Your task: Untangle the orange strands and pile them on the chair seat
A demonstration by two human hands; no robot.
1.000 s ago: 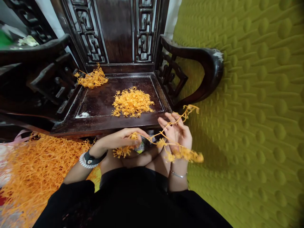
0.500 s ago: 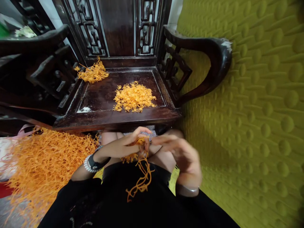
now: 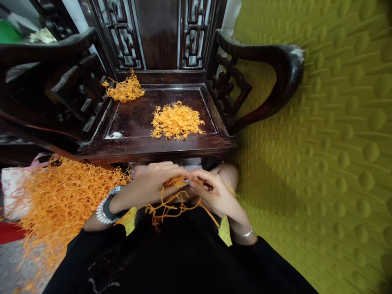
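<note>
Both hands closed on a branching orange strand before the chair seat

Just in front of the near edge of the chair seat (image 3: pixel 134 116) and below its level, the left hand (image 3: pixel 161 175) and the right hand (image 3: pixel 217 194) meet fingertip to fingertip. The orange strand (image 3: pixel 174 182) runs between them. The left fingers are bent over it, so part of it sits beneath them; the left thumb is hidden. The right thumb and forefinger are pinched together on it near the point where the hands meet, and the other right fingers are curled. Thin branches hang from below the fingers on the side away from the seat, loose and clear of the fingertips. Something small and greyish shows at the meeting tips, too small to make out.

On the seat, right of its middle and toward the near edge, lies a heap of short orange pieces (image 3: pixel 177 121). A smaller orange bunch (image 3: pixel 126 90) rests in the seat's far left corner, and a white patch (image 3: pixel 114 135) marks its near left corner. Left of the hands, in front of the seat and lower, spreads a large orange pile (image 3: pixel 73 200), with a white bag (image 3: pixel 15 192) beside it. To the seat's right is a dimpled yellow-green surface (image 3: pixel 321 163).
</note>
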